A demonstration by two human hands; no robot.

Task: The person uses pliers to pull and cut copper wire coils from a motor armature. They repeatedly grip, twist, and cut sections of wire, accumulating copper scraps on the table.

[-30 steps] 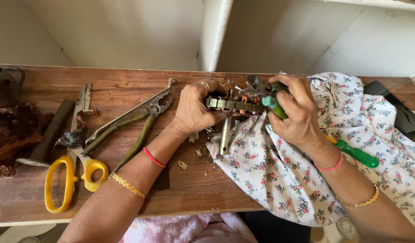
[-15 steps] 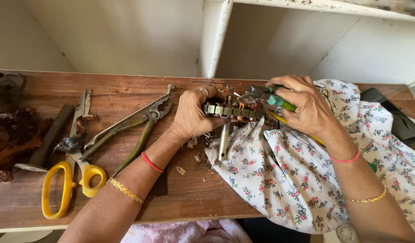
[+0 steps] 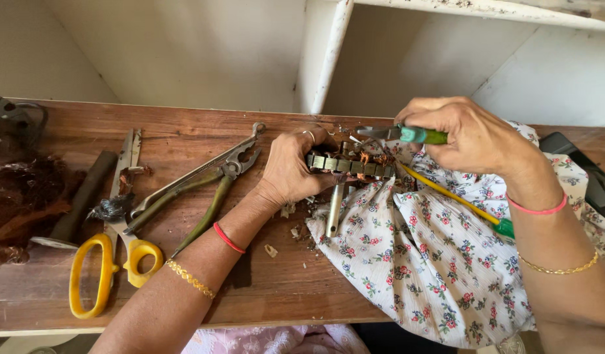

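Note:
My left hand point(image 3: 290, 167) grips a small motor rotor point(image 3: 350, 164) with copper windings and a steel shaft point(image 3: 334, 211), pressed onto the wooden table point(image 3: 184, 141). My right hand point(image 3: 469, 134) is shut on green-handled pliers point(image 3: 407, 134) whose jaws reach in over the rotor's copper wire. A yellow and green screwdriver point(image 3: 456, 200) lies on the floral cloth point(image 3: 427, 262) under my right wrist.
Long olive-handled pliers point(image 3: 207, 180) lie left of my left hand. Yellow-handled scissors point(image 3: 109, 252) and a dark chisel-like tool point(image 3: 79, 203) sit further left, beside a tangle of copper wire point(image 3: 14, 203). Bits of debris point(image 3: 271, 250) dot the table. A white shelf post point(image 3: 322, 56) rises behind.
My right hand has lifted and turned, bringing the green-handled pliers up over the rotor. The left hand keeps its grip on the rotor.

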